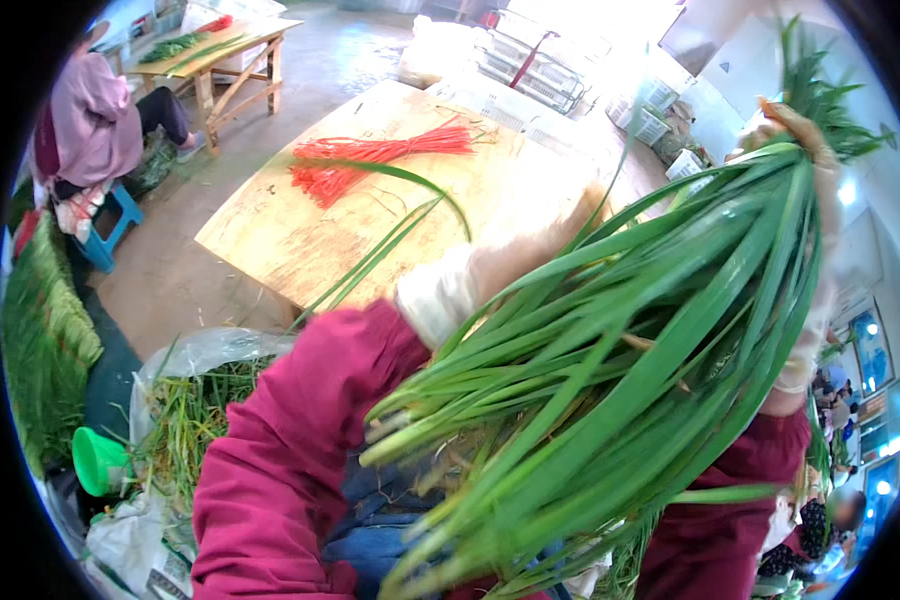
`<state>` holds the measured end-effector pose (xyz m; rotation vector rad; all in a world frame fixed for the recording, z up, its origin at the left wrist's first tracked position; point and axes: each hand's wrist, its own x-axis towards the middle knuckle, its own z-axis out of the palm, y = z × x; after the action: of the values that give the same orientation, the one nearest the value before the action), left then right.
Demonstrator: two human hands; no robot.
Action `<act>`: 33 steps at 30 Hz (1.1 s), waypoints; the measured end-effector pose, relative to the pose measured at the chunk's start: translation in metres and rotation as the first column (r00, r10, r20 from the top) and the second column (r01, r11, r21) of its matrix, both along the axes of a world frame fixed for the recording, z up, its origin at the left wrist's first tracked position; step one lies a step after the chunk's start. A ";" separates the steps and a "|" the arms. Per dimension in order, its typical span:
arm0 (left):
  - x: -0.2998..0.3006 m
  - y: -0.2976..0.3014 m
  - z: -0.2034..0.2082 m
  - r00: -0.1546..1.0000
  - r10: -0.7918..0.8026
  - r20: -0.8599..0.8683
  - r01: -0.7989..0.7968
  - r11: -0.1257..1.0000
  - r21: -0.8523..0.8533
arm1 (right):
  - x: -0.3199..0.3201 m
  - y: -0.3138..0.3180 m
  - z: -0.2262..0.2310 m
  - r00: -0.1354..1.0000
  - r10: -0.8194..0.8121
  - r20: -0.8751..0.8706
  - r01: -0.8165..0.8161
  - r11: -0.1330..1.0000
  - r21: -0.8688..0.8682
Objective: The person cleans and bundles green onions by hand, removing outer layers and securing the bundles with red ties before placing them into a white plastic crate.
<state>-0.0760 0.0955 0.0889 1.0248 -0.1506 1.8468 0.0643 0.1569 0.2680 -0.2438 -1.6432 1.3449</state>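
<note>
A large bunch of long, flat-leaved greens with pale stalk ends hangs across the right half of the head view, partly blurred. High at the right, my right hand in a pale glove is closed round the bunch's leafy end, and leaf tips stick out above it. My left hand, also gloved, is behind the upper edge of the bunch, over the table. Its fingers are smeared and partly covered by leaves, so their grip does not show. Both my arms wear dark red sleeves.
A wooden table ahead bears a bundle of red ties. At the lower left are a plastic bag of green scraps and a green bucket. A person sits on a blue stool; white crates stand farther back.
</note>
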 end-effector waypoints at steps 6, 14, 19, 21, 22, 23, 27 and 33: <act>0.008 -0.134 -0.163 0.872 0.125 0.474 0.201 0.790 -0.579 | -0.019 0.038 -0.099 0.982 -0.028 0.187 0.044 0.996 -0.083; 0.046 -0.185 -0.171 0.967 -0.040 0.251 0.220 0.626 -0.748 | -0.026 0.118 -0.183 0.813 -0.437 0.385 0.573 0.720 -0.392; 0.056 -0.192 -0.133 0.999 0.049 -0.021 -0.038 0.377 -0.926 | -0.022 0.136 -0.197 0.765 -0.487 0.421 0.611 0.755 -0.236; 0.066 -0.197 -0.106 0.967 0.206 -0.150 -0.196 0.224 -0.955 | -0.027 0.137 -0.201 0.719 -0.539 0.439 0.628 0.774 -0.078; 0.057 -0.212 -0.102 0.988 0.113 -0.105 -0.127 0.207 -0.970 | -0.025 0.137 -0.201 0.690 -0.569 0.447 0.631 0.776 0.014; 0.054 -0.222 -0.089 0.973 0.124 -0.193 -0.207 0.115 -0.972 | -0.023 0.139 -0.203 0.650 -0.610 0.453 0.631 0.766 0.124; 0.046 -0.303 -0.076 0.733 0.618 -0.284 -0.384 0.032 -0.923 | 0.013 0.160 -0.204 0.444 -0.802 0.401 0.567 0.597 0.567; -0.006 -0.425 -0.133 0.561 -0.277 -0.780 -0.789 -0.465 -0.402 | 0.006 0.163 -0.196 0.339 -0.919 0.200 0.320 0.313 0.894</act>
<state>-0.0822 -0.3294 -0.0443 0.1441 2.3360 0.9702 0.0700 0.3195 0.0716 -0.9798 -2.1576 -0.3022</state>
